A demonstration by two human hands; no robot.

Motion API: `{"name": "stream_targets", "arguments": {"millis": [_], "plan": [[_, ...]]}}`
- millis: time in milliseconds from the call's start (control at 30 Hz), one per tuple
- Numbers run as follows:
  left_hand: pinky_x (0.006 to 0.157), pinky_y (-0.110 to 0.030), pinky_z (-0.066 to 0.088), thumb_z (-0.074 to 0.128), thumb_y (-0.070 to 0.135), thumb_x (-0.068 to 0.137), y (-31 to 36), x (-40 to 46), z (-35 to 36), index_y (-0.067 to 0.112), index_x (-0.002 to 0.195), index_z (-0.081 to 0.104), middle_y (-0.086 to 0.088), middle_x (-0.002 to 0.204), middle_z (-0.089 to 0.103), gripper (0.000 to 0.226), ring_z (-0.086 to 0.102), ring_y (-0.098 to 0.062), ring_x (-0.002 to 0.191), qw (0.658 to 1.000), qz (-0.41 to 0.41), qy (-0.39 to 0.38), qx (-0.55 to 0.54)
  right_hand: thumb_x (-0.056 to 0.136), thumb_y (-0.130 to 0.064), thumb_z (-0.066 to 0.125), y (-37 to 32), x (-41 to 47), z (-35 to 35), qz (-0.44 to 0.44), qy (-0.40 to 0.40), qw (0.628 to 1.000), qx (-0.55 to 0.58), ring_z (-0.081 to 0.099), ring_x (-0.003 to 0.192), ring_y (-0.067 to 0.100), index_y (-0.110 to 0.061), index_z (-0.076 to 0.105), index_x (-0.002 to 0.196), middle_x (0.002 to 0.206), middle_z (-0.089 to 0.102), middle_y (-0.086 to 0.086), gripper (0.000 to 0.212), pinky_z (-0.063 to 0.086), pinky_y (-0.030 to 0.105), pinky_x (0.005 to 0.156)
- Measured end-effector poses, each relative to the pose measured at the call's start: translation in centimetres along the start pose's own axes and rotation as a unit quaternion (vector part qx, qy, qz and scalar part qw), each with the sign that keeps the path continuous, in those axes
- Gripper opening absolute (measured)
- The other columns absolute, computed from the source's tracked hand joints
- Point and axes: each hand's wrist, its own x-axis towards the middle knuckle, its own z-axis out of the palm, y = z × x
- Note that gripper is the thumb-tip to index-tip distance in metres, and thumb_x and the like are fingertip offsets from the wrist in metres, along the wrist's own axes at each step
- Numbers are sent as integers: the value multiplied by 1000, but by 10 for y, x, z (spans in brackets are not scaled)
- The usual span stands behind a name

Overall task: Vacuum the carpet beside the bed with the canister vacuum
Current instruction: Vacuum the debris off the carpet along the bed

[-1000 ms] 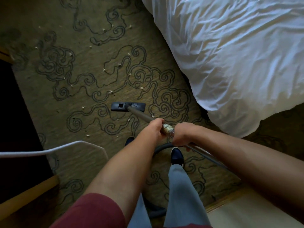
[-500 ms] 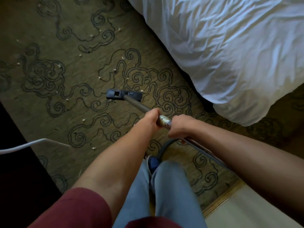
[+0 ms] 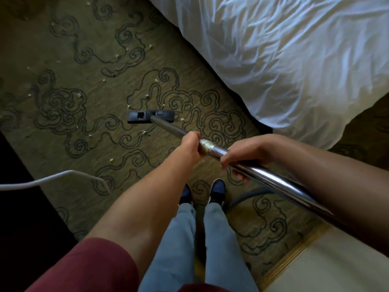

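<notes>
Two-hand grip on the shiny chrome metal vacuum wand (image 3: 263, 175), which runs diagonally from lower right down to the flat black plastic floor nozzle (image 3: 150, 116). Nozzle sits flat on the olive carpet with dark swirl pattern (image 3: 63, 106), near the edge of the white rumpled duvet on the bed (image 3: 284, 60) but apart from it. Likely reason for the split grip: front hand steers and presses down, rear hand drives the stroke.

Left hand (image 3: 190, 147): fingers fully curled round the wand just ahead of a taped, frayed-looking joint. Tight wrap.

Right hand (image 3: 242, 153): further back, fingers hooked over the top of the tube, thumb showing underneath. Closed round it, looser-looking than the left.

Pale crumb-like debris (image 3: 128, 106) scattered ahead of and beside the nozzle, so this strip looks unfinished. Dark flexible hose (image 3: 244, 197) loops behind the feet; white power cord (image 3: 52, 178) trails across the carpet at left, a snag risk on a backstroke. Canister itself not in view.
</notes>
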Motion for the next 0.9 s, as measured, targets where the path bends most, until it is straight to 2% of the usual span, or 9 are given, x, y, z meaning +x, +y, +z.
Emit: {"name": "stream_targets", "arguments": {"millis": [100,233,400,467,567,667,733,833,900], "plan": [[41,-35,55,53,16,99,-3,1,-6,5,139,47,-14,93,59,41,62,-29,77,998,22,22,-52,78,-29,73,13,-9,8,-14,-12,1000,4,62,70,33,-7,51,115,76,62,18,49,57,48,74],[51,-37,55,54,18,99,-19,-13,-5,6,144,45,-12,94,59,48,63,-27,77,995,46,52,-72,79,-16,73,36,-27,18,-57,18,998,8,62,55,26,1,55,109,65,60,13,39,56,38,55],[49,-31,54,59,24,96,-70,-27,16,5,139,50,-14,104,62,47,64,-26,77,990,57,103,-83,80,-14,70,87,-35,32,-85,49,995,12,62,47,24,4,55,106,63,63,14,35,53,32,47],[54,-33,55,60,25,95,-98,-24,31,4,139,51,-14,108,64,49,65,-26,77,988,57,115,-83,81,-17,70,120,-29,35,-77,45,996,6,63,49,23,2,54,108,68,65,15,37,53,32,48],[73,-41,60,57,26,98,-144,-15,63,4,141,50,-17,122,66,49,67,-29,83,989,35,114,-92,83,-21,70,169,-20,34,-68,49,996,-3,64,49,22,0,52,110,71,66,16,39,54,33,49],[88,-45,59,54,26,100,-182,-11,93,4,143,49,-16,119,66,48,66,-29,89,987,22,123,-98,84,-22,69,204,-19,34,-46,67,996,-28,64,46,24,-1,51,104,70,66,16,34,55,34,48],[96,-47,57,54,27,101,-204,-11,107,5,143,51,-15,125,66,48,66,-30,98,989,7,116,-96,84,-22,69,223,-20,32,-29,73,996,-45,64,45,25,-2,51,98,64,67,15,31,55,34,48],[99,-47,56,56,29,100,-225,-13,118,5,141,51,-17,131,65,47,68,-32,109,987,-6,116,-109,83,-23,68,240,-28,33,-5,79,994,-80,65,43,24,-3,53,95,55,67,12,28,53,31,46],[93,-44,58,57,28,101,-233,-14,117,5,140,50,-17,127,65,46,68,-31,100,986,-19,109,-125,83,-24,69,244,-33,36,8,85,992,-90,67,45,23,-4,53,100,62,70,13,31,54,31,45]]}}
